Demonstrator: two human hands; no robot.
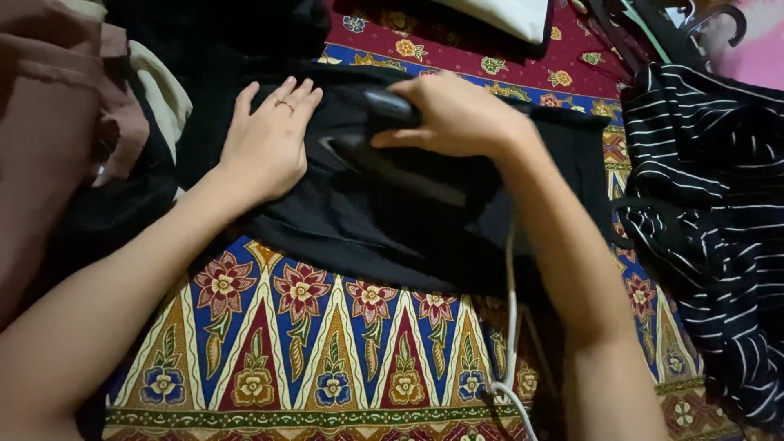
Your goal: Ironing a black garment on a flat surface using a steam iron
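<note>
- Your left hand (265, 147) lies flat and open on the black garment (376, 220), palm down, fingers stretched forward and close together; a thin ring sits on one finger. It grips nothing, only presses the cloth near the garment's left end.
- Your right hand (457, 114) is curled around the dark handle of the iron (384, 135), fingers wrapped over the top, thumb along the near side. The grasp is closed on the handle.
- The iron rests on the black garment, its pointed end aimed toward your left hand, just beside it but not touching as far as you can see.
- The white cord (510, 327) runs from under your right wrist down across the patterned cloth (327, 343) toward the bottom edge of the view.
- The black garment is spread across the middle of the patterned cloth, which is red, blue and gold with flowers and triangles.
- A black striped garment (710, 212) lies heaped at your right, well apart from the iron.
- Brown fabric (49, 131) is piled at your left, beyond your left forearm.
- Dark hangers (653, 33) lie at the top right.
</note>
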